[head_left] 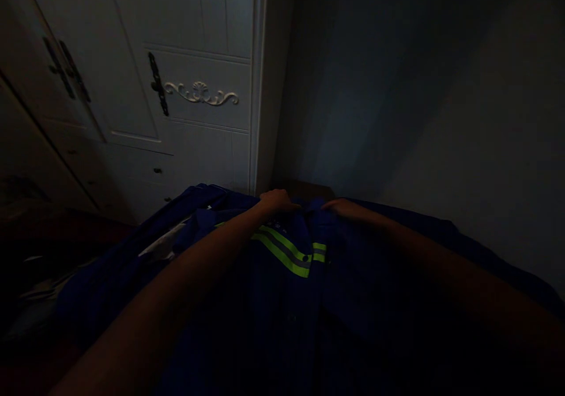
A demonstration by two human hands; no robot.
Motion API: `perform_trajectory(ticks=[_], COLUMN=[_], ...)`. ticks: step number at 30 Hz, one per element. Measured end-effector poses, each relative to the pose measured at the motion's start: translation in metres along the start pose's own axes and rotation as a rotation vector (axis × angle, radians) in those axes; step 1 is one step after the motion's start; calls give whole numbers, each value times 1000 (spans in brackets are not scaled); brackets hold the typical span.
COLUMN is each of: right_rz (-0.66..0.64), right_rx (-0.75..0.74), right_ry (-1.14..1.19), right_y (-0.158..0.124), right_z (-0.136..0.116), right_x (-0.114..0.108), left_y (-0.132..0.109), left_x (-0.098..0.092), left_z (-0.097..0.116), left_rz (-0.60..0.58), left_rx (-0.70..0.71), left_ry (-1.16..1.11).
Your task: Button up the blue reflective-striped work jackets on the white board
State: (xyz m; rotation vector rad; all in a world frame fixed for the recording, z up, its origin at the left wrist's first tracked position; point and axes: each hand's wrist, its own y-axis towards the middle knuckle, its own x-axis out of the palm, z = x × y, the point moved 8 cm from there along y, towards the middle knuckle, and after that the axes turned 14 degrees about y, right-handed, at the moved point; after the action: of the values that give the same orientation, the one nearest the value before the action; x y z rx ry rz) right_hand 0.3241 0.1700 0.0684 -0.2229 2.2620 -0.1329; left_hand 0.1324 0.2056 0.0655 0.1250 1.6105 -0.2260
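A dark blue work jacket (282,302) with yellow-green and grey reflective bands lies spread out in front of me, its front edges meeting near the middle. At the collar end, my left hand (277,199) is closed on the cloth on the left side. Opposite it, my right hand (346,209) pinches the collar area from the right, a little blurred. Both forearms stretch over the jacket. The light is very dim, so the fingertips and the lower part of the jacket are hard to make out.
Behind on the left stands a white wardrobe (212,25) with dark handles and a carved ornament. A plain wall (419,102) rises on the right. More blue cloth (194,199) and a pale piece (165,242) lie beside the jacket. A brownish surface (304,189) shows past the collar.
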Motion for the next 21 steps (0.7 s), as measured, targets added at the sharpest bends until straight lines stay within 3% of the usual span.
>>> perform_trajectory(ticks=[5, 8, 11, 16, 21], right_rz=[89, 189, 168, 117, 217], right_rx=[111, 115, 165, 191, 94], right_ry=[-113, -197, -227, -166, 27], right_y=[28, 40, 53, 62, 52], right_z=[12, 7, 10, 24, 29], right_x=[-8, -6, 11, 27, -13], left_y=[-1, 6, 13, 8, -7], left_x=[-11, -5, -1, -16, -36], left_z=[24, 32, 32, 5, -39], left_rz=[181, 158, 122, 202, 278], left_rx=[66, 67, 32, -52, -67], left_ry=[72, 63, 30, -33, -133])
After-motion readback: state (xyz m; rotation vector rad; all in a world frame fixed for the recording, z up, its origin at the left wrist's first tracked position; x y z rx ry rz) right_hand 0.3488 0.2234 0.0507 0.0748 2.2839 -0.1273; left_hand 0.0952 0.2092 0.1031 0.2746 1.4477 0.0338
